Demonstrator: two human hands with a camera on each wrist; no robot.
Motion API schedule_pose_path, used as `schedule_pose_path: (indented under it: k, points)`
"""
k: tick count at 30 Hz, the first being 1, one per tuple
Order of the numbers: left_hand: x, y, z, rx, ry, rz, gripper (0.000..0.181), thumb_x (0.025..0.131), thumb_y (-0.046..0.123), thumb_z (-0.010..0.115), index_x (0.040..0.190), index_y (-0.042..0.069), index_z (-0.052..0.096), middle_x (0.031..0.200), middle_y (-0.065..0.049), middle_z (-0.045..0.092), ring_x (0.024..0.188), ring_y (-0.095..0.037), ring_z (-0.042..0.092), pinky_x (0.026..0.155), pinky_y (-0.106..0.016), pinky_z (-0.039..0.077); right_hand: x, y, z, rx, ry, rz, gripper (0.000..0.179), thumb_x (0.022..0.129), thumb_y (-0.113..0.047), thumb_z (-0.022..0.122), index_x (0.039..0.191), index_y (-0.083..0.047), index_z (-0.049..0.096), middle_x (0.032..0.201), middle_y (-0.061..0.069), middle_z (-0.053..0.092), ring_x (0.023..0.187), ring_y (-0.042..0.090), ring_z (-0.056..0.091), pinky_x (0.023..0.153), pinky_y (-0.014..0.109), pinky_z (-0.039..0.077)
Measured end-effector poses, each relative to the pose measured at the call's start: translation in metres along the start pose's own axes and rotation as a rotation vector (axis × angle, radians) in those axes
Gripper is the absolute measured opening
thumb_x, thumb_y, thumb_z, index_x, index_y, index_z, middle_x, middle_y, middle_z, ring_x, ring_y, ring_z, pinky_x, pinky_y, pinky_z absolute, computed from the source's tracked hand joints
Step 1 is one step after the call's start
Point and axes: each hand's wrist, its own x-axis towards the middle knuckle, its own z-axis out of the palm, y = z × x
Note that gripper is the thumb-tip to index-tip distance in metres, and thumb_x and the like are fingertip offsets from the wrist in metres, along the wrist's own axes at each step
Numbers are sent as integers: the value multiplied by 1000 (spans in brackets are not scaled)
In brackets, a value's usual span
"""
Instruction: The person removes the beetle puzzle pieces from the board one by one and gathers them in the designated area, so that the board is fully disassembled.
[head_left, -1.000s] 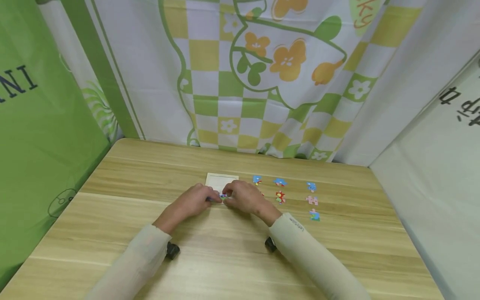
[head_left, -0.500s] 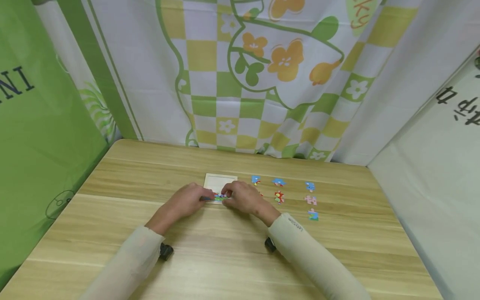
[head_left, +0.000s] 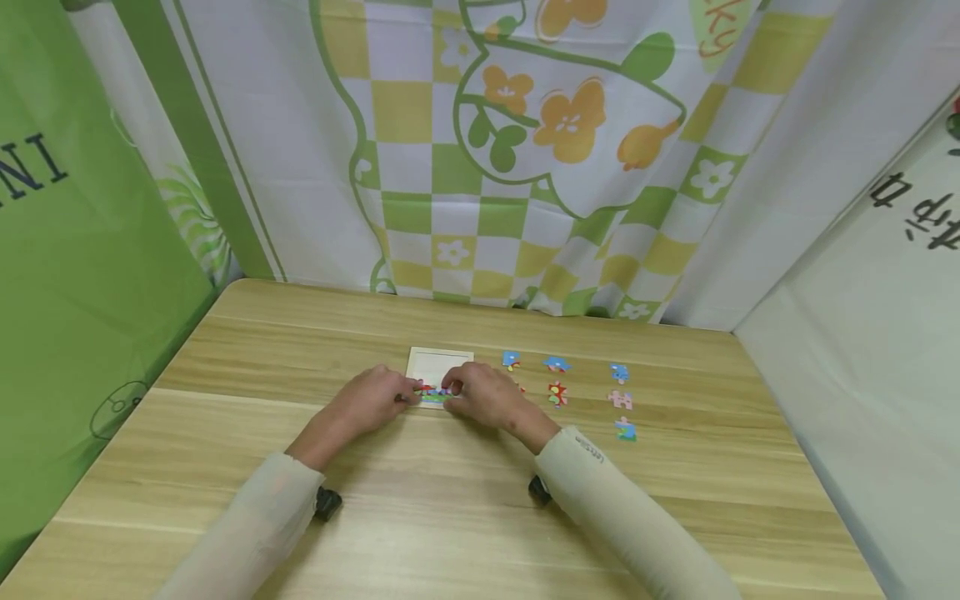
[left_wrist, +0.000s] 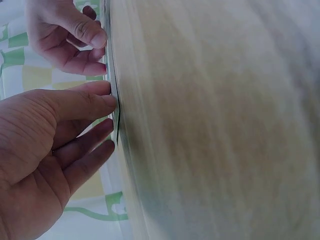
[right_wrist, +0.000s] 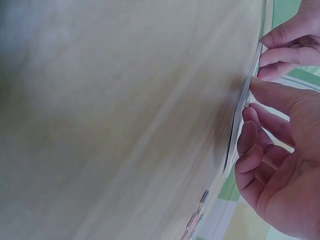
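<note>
In the head view a small pale puzzle tray [head_left: 441, 352] lies on the table. Colourful jigsaw pieces [head_left: 432, 397] fill part of its near side, and its far part shows a bare base. At the tray's near left corner, my left hand [head_left: 372, 398] touches the pieces with thumb and fingertips. My right hand [head_left: 487, 395] covers the near right corner, thumb and index finger around a jigsaw piece that is mostly hidden. The right wrist view shows the other fingers of my right hand [right_wrist: 282, 160] curled; the left wrist view shows my left hand [left_wrist: 50, 145] with fairly straight fingers.
Loose jigsaw pieces lie right of the tray: a blue one [head_left: 557, 364], a red one [head_left: 557, 393], a pink one [head_left: 620, 399] and several others. A patterned curtain [head_left: 450, 208] hangs behind the wooden table [head_left: 450, 517]. Green and white cloths stand at the sides.
My left hand has slid left along the tray's near side, uncovering more of the pieces there. My right hand stays at about the same place on the tray. The loose pieces lie unchanged.
</note>
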Motion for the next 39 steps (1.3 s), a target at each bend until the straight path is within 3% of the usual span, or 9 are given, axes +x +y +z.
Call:
schedule_pose_path:
  k: [8,17,22,26,39]
  points:
    - [1,2,1,-6,-8,-7,14,89,-3,76,101,4,81,123,-12,71,114,-37,67,89,-43,58,-1,-2,0,0,0,9,24,93,-23,77,114,-14,73,100,-4,67,89,12,61,75,33,52]
    - [1,3,2,-17,1,-7,13,89,0,77,100,4,81,122,-15,72,113,-36,68,91,-44,57,-2,-3,-1,5,52,-22,21,89,-18,80,106,-13,69,97,-3,67,86,11,61,75,31,51]
    - [2,2,3,-37,6,-14,10,90,2,77,99,4,82,121,-16,71,113,-36,68,90,-44,58,-1,-5,-2,17,109,-31,6,93,-14,71,98,-17,72,90,-7,69,79,9,61,70,31,52]
    - [1,1,3,-40,8,-15,10,90,1,77,98,4,81,122,-17,71,113,-36,68,89,-44,58,-2,-6,-4,23,142,-39,9,96,-13,68,92,-20,72,88,-10,70,74,8,60,67,30,51]
    - [2,0,3,-52,13,-27,16,89,-3,76,101,4,82,122,-14,71,117,-34,67,97,-48,53,-21,3,-20,96,124,3,8,99,-15,67,95,-18,73,89,-9,70,64,6,52,57,27,45]
